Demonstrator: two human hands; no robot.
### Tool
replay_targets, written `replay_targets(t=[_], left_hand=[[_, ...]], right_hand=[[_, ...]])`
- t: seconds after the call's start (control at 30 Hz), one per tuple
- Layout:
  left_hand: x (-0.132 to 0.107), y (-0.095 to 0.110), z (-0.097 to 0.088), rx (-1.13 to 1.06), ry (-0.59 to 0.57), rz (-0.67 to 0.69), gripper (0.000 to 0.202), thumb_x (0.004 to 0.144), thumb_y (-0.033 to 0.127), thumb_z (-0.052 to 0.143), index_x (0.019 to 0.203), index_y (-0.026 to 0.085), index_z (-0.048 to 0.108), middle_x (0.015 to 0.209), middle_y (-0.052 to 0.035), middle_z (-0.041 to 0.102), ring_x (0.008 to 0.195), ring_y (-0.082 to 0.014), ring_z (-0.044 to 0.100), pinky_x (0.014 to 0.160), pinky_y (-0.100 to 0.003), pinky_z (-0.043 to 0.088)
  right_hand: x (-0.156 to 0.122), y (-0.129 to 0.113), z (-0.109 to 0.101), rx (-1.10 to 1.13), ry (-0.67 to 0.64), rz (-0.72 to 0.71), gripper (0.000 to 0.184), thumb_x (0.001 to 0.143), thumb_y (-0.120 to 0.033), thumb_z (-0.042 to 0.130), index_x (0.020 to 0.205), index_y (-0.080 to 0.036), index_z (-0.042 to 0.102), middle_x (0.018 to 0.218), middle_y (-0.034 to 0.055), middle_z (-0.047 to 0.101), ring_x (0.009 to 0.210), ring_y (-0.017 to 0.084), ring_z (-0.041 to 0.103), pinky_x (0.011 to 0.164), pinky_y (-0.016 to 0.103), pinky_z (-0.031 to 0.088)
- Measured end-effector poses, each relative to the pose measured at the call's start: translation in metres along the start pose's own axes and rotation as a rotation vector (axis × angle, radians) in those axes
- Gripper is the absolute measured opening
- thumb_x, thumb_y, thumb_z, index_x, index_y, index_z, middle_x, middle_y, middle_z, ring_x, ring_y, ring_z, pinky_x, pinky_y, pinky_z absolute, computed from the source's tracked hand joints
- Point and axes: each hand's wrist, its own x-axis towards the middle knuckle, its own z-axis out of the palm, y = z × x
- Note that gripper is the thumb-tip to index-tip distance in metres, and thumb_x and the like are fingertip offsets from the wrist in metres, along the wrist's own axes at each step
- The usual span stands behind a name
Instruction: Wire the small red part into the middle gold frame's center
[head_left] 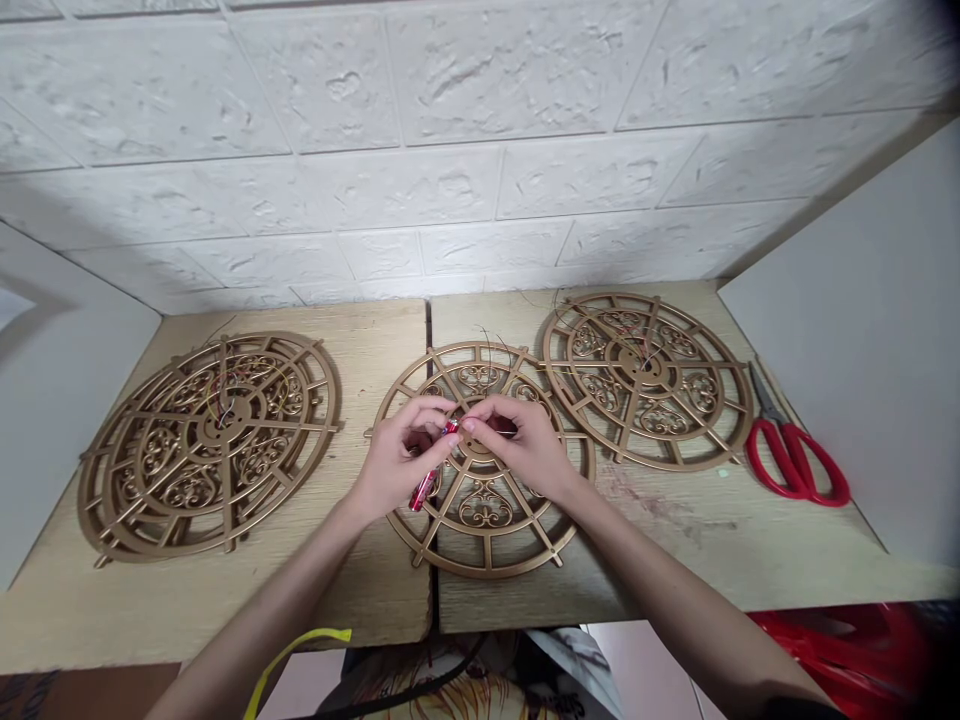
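Observation:
My left hand (401,455) is closed round a slim, shiny red object (421,490) with a pale pattern; its upper end shows at my fingertips, and its kind is unclear. Close against it, my right hand (525,445) pinches a thin wire (513,433), mostly hidden by the fingers. Both hands are over the middle of a round gold-coloured openwork frame (486,572) with spokes and scrolls. Fine dark wires (489,345) stick up beyond its far rim.
To the left lie stacked gold frames (210,490) with coloured wires at the centre. Another gold frame (649,455) overlaps the middle one at the right, beside red-handled scissors (799,460). A white brick-patterned wall (450,190) and side panels enclose the wooden table (375,600), which has a gap.

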Motion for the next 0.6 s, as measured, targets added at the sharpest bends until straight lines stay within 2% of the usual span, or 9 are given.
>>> replay_targets(t=[0.13,0.27,0.37,0.6], left_hand=[[-0.0005,0.0001,-0.0002,-0.015,0.007,0.011,0.031,0.080,0.025,0.062,0.109,0.018,0.054,0.077,-0.0010,0.062,0.069,-0.0112,0.058,0.060,-0.021,0.045],[-0.0008,0.0002,-0.0007,-0.025,0.002,0.024,0.031,0.080,0.024,0.062,0.109,0.018,0.054,0.078,-0.0018,0.063,0.075,-0.0135,0.061,0.065,-0.023,0.047],[-0.0006,0.0005,-0.0010,-0.029,0.000,0.025,0.030,0.080,0.024,0.062,0.109,0.018,0.054,0.078,-0.0020,0.063,0.074,-0.0134,0.061,0.066,-0.024,0.047],[0.0000,0.0008,0.0000,-0.003,-0.016,0.056,0.027,0.080,0.024,0.062,0.106,0.018,0.056,0.078,-0.0018,0.063,0.071,-0.0113,0.058,0.062,-0.022,0.046]], right_hand=[[-0.0006,-0.0024,0.0004,0.063,-0.004,0.019,0.018,0.085,-0.031,0.058,0.080,-0.014,0.062,0.066,-0.0003,0.059,0.056,0.008,0.046,0.052,0.020,0.035],[-0.0013,0.0004,0.0022,0.134,0.004,0.036,0.019,0.086,-0.033,0.057,0.083,-0.015,0.062,0.065,-0.0009,0.056,0.057,0.009,0.046,0.054,0.021,0.035],[-0.0013,0.0019,0.0038,0.108,0.038,0.045,0.019,0.085,-0.033,0.059,0.083,-0.015,0.064,0.061,-0.0022,0.052,0.054,0.008,0.043,0.052,0.021,0.033],[-0.0005,-0.0003,0.0053,0.045,0.064,0.021,0.019,0.084,-0.032,0.060,0.082,-0.015,0.068,0.065,0.0006,0.059,0.057,0.010,0.048,0.053,0.022,0.036]])
